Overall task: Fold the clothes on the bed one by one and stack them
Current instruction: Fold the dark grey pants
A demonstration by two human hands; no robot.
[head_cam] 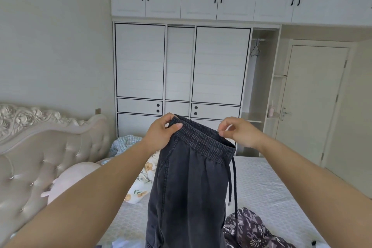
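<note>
Both of my bare arms are reaching out in front of me, over the bed (pixel 267 185). I am holding up dark grey pants (pixel 189 187) in the air above it. My left hand (pixel 161 131) is gripping the stretchy waistband at its left end, with the thumb on the front and the fingers curled behind. My right hand (pixel 239 131) is pinching the top edge of the waistband near its right end, between thumb and fingertip. The pants are hanging straight down, and the bottom is going out of sight. Two dark drawstrings (pixel 233 179) are dangling from the right side of the waistband.

Just right of the hanging pants, a dark leafy-print cloth (pixel 253 229) is lying on the bed. Left of them, a white flowery cloth (pixel 141 183) is lying near a pale pink plush toy (pixel 70 177). A blue checked cloth (pixel 124 143) is sitting farther back. White wardrobe doors (pixel 181 62) are standing behind the bed. I am not seeing any words or labels I can read.
</note>
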